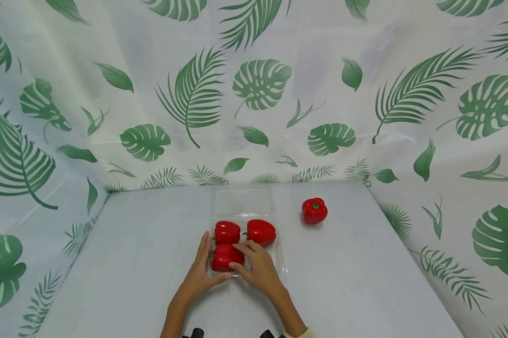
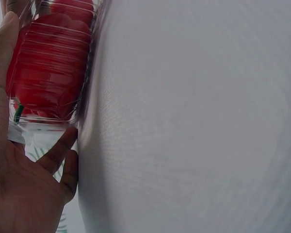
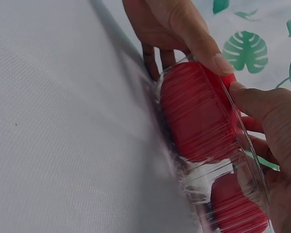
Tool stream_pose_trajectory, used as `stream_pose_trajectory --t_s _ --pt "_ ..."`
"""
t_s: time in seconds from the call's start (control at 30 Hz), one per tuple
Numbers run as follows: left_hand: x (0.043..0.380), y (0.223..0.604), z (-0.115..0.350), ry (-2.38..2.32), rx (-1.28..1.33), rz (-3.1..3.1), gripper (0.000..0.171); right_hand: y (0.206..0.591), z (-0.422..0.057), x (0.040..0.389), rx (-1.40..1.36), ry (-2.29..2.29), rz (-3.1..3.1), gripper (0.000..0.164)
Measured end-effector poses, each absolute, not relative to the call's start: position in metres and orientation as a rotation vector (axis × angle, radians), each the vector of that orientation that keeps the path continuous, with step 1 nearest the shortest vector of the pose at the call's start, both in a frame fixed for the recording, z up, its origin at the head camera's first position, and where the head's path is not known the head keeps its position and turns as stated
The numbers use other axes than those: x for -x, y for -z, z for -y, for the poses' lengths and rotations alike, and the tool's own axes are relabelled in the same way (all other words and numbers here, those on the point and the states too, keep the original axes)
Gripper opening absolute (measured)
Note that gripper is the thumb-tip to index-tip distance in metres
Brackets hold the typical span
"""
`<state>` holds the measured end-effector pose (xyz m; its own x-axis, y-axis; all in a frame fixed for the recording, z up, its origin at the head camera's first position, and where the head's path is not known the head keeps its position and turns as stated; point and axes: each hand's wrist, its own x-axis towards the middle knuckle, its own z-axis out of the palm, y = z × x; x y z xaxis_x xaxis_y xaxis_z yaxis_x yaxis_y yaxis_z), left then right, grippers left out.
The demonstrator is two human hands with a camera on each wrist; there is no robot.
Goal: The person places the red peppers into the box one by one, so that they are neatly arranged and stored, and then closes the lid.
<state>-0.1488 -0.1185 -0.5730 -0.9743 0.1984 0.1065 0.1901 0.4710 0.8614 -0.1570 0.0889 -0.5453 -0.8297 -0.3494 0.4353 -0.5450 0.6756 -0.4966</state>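
While I watch from afar, the head view gives me a white table (image 1: 347, 272) with a leaf-printed cloth (image 1: 260, 84) rising behind it. On the table sits an open clear plastic clamshell box (image 1: 280, 253), its lid (image 1: 242, 202) folded back away from the person. Three red bell peppers are in it: the near-left pepper (image 1: 224, 258), the far-left pepper (image 1: 227, 232) just beyond it, and the far-right pepper (image 1: 262, 231) beside that one. The loose pepper (image 1: 314, 212) sits outside, on the table to the right of the box, its green stem facing up towards me. I see the right grip (image 1: 260, 270) holding the near-left pepper, thumb on its near side and fingers over its far right. The left grip (image 1: 200, 274) is unclenched, straight fingers along the box's left side and thumb along its near edge.

From the left wrist I get red pepper skin through the ribbed plastic wall, and a green stem (image 2: 18, 114) near one corner. The left thumb lies along the box there, with fingertips close to its lower corner.

In my right wrist view, the right thumb rests against the near-left pepper at the rim, close to the left thumb. Lower in that frame, another pepper shows through the plastic.
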Motion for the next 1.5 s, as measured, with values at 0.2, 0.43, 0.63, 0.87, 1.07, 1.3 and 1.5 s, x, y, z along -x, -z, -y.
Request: stream_pose_trajectory --t_s 0.2,0.43,0.63,0.87,1.07,1.3,1.5 --pt "0.151 0.573 0.118 -1.584 -0.362 -2.692 0.117 0.544 -0.089 0.160 -0.684 -0.949 2.619 0.048" --pt "0.152 0.574 0.117 -1.585 -0.343 -2.694 0.118 0.541 -0.089 0.160 -0.669 -0.979 2.646 0.048" --pt "0.150 0.574 0.116 -1.602 -0.327 -2.679 0.118 0.541 -0.091 0.159 -0.667 -1.025 2.678 0.049" --pt "0.149 0.573 0.115 -1.572 -0.292 -2.687 0.120 0.540 -0.092 0.158 -0.661 -1.128 2.684 0.047" --pt "0.148 0.570 0.117 -1.586 -0.314 -2.683 0.119 0.539 -0.092 0.160 -0.665 -1.234 2.654 0.044" --pt "0.147 0.573 0.117 -1.575 -0.333 -2.691 0.119 0.536 -0.094 0.158 -0.635 -1.338 2.622 0.039" --pt "0.148 0.572 0.117 -1.568 -0.339 -2.701 0.118 0.531 -0.102 0.159 -0.609 -1.384 2.564 0.036"
